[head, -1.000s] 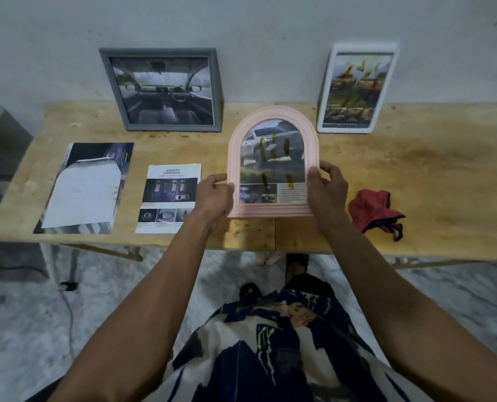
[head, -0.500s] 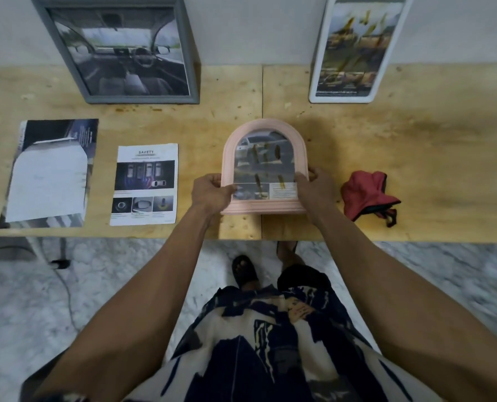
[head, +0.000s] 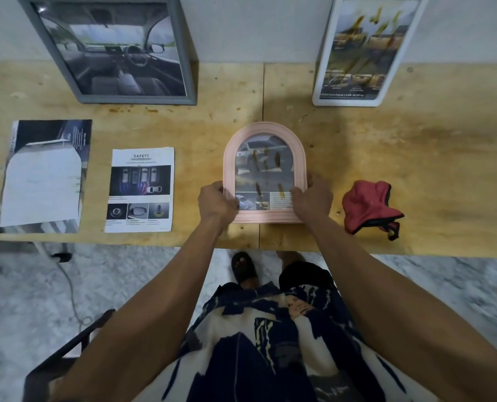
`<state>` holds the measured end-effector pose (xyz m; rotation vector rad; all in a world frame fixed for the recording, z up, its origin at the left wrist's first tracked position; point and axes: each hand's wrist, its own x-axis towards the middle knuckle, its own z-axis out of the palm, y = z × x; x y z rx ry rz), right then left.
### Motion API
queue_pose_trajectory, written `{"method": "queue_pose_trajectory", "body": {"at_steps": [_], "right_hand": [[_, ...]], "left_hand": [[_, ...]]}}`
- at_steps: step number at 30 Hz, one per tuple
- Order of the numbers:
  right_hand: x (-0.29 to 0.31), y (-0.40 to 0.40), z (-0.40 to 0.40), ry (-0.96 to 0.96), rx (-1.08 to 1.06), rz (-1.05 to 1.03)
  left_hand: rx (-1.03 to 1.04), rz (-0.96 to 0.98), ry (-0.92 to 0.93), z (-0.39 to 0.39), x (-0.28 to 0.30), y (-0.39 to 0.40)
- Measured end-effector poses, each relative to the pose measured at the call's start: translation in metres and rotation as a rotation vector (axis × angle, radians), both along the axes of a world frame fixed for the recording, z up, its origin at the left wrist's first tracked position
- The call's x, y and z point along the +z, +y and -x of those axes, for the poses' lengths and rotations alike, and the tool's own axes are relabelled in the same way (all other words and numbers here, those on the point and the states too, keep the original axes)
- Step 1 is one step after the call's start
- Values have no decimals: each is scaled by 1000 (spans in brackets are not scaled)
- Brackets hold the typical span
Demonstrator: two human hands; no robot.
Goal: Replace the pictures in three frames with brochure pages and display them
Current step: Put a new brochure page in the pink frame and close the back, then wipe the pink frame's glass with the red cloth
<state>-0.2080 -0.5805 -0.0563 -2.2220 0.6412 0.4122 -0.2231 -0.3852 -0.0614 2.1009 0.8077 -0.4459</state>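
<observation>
Both hands, the left hand (head: 217, 202) and right hand (head: 309, 200), curl around the lower sides of the pink frame (head: 264, 169), which has come down from upright toward the table (head: 415, 158); display likely follows.

- One head-worn wide-angle view looks forward and steeply down, close above the hands.
- The wooden table (head: 415, 158) lies just beyond them.
</observation>
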Motion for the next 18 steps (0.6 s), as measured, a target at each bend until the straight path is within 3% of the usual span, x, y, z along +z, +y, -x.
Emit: {"method": "queue_pose_trajectory", "body": {"at_steps": [10,16,18], "right_hand": [[5,-11,11,20,98,114],[20,-53,20,-124,76,516],[20,-73,24,-29,110,615]], "left_hand": [[-64,-79,-52,8,-8,-10],[-108,-119,-46,11,-8,-11],[-141,-155,-49,12,-10,-10]]}}
